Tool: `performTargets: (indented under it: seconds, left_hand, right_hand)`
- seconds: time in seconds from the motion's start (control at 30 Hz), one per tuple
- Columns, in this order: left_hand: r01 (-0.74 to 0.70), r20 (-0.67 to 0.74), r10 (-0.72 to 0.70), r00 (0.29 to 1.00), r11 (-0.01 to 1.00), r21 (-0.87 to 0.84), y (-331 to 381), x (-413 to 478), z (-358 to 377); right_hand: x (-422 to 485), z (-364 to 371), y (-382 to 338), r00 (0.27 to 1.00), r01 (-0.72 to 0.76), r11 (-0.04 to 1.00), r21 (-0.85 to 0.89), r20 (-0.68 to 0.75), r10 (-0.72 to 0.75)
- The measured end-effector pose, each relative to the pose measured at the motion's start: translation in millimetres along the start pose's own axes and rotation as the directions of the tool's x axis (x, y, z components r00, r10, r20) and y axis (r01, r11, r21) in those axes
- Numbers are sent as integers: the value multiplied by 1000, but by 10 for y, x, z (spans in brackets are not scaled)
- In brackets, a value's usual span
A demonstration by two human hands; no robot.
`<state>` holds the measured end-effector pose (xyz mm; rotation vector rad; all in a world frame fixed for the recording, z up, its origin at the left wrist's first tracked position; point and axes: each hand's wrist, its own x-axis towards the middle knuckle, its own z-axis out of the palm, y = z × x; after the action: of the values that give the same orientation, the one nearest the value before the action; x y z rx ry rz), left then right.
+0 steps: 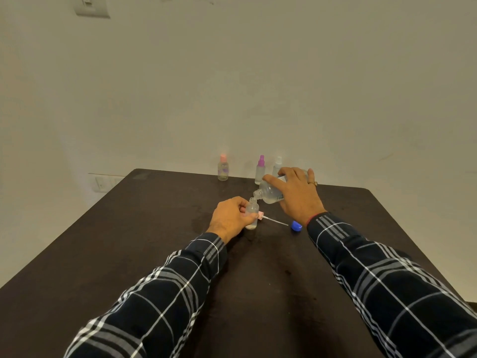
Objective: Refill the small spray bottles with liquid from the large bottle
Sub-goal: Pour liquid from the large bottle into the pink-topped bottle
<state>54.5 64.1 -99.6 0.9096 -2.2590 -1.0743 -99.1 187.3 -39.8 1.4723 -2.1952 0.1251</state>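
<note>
My left grip (229,218) curls round small bottle (251,210), right grip (296,195) round big bottle (269,193) tipped toward 9 o'clock. Narrow neck: if I overtilt, liquid likely spills on counter (129,254).

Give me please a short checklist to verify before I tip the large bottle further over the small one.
1. Small bottle open, its spray head lying on the table: ok.
2. Left hand grips the small bottle upright: ok.
3. Large bottle uncapped, blue cap on the table: ok.
4. Right hand holds the large bottle tilted, its mouth just above the small bottle's neck: ok.
5. Liquid level in the small bottle: cannot tell.
</note>
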Motion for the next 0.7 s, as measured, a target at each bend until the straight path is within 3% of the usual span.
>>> performTargets:
  seconds: [0.7]
  left_hand:
    - [-9,-8,10,1000,1000,15,-7,-6,-2]
  right_hand:
    - [2,24,9,1000,5,1000,-2,-14,-5]
